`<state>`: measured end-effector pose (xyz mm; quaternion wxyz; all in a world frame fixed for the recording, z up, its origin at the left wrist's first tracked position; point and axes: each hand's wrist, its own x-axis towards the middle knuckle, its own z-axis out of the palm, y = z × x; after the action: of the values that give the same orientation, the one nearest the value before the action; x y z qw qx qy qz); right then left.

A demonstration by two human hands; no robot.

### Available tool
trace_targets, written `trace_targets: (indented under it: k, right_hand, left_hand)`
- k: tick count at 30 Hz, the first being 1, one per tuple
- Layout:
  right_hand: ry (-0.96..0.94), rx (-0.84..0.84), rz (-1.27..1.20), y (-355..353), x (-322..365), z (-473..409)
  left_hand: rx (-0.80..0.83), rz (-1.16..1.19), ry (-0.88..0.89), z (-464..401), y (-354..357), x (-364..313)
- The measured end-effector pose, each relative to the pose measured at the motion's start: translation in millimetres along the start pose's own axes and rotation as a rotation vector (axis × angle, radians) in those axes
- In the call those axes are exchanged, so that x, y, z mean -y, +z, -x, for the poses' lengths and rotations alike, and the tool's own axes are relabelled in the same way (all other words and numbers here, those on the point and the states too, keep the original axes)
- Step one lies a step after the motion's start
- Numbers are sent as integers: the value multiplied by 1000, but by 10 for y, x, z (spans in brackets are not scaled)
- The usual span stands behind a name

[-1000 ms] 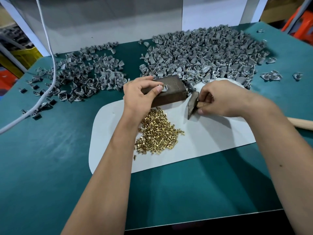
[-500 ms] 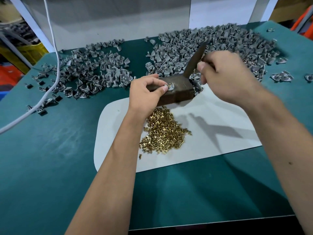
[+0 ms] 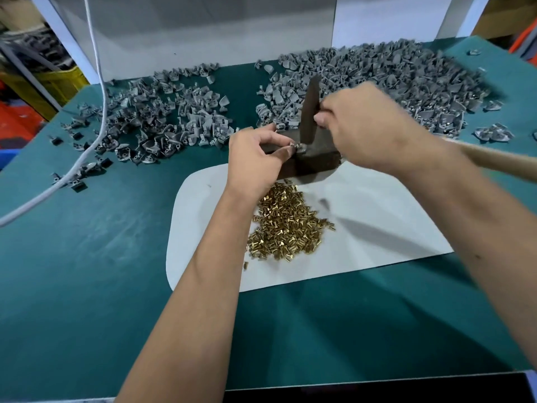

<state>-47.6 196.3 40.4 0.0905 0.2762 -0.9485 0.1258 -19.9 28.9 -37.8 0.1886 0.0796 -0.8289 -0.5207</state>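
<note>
Fingers [image 3: 280, 154] of the left hand [image 3: 255, 162] are pinched together on a small grey part [image 3: 300, 146], which sits on the top face of the dark block [image 3: 315, 165] at the far edge of the white mat [image 3: 377, 228]. The right hand [image 3: 369, 132] is curled tight round the hammer [image 3: 310, 112], just behind its head.

Half a second ago the hammer head was lifted clear above the block's far right corner. It has now swung down and left, so its lower end meets the grey part beside the left fingertips. The left hand has kept its pinch throughout.

The dark head's long axis stands nearly upright, with the low end on the part and the top end leaning slightly far and right. The wooden handle runs off to the right behind the right forearm.

Brass rivets [image 3: 286, 225] lie heaped on the mat just near of the block. Grey parts lie piled far left [image 3: 162, 120] and far right [image 3: 392, 82] on the green table [image 3: 87, 257].
</note>
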Motion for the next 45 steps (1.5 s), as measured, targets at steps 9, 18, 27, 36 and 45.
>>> trace_targets:
  k: [9,18,27,36,45]
  right_hand:
    - [14,5,30,24,-17,0]
    - [38,-23,7,54,-47,129]
    - [20,-20,38,53,-17,84]
    - [-20,-25,89,23,-20,56]
    - [-33,-37,91,-1,33,49]
  left_hand:
    - [9,17,-23,21,-7,-39]
    - [12,6,-35,22,-19,-53]
    - [20,55,-49,22,-3,-45]
    - [21,66,-18,-17,-1,4]
    - [26,70,-16,-8,0,27]
